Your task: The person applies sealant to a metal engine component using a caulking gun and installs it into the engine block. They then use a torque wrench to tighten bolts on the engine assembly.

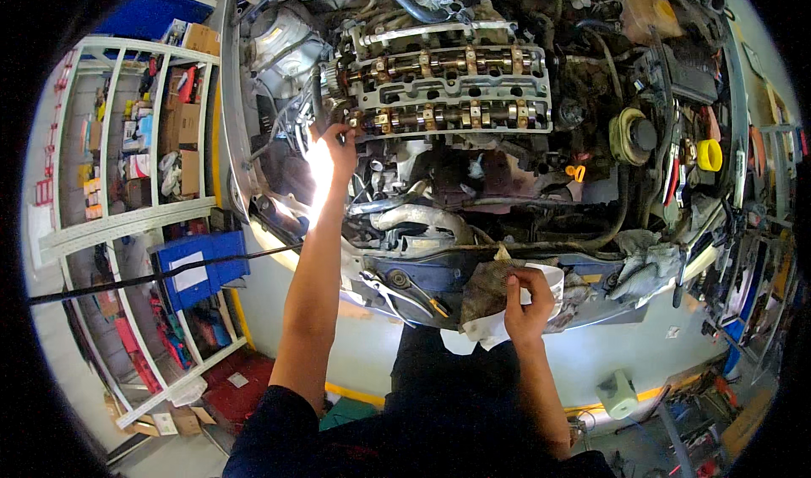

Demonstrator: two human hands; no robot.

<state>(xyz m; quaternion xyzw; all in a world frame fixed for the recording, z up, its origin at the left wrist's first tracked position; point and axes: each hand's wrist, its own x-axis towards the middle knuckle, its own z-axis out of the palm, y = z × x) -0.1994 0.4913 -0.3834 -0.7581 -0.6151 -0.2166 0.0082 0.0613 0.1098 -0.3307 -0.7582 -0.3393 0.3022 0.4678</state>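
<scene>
Grimy metal fills the upper middle of the view: an open engine (pixel 452 89) with its cover off, two rows of camshafts showing tan and silver lobes inside a pale grey frame. The left hand (pixel 336 150) reaches up to the left end of the nearer camshaft row, fingers curled against the dark parts beside the toothed sprocket there. A bright glare washes over the back of the hand and wrist, so whether the fingers clasp something small or merely press on the metal cannot be told.

The right hand (pixel 528 303) is lower, at the car's front edge, closed on a stained rag (pixel 494 296) (brownish with oil over most of it, white at its lower folds). Thumb and fingers pinch the cloth from the right side, and the rag drapes over the blue front panel (pixel 439 268).

Just left of the rag, pliers with yellow-tipped handles (pixel 414 290) lie on the panel. A yellow cap (pixel 709 154) sits far right in the bay. Shelves with boxes (pixel 160 131) stand at the left.
</scene>
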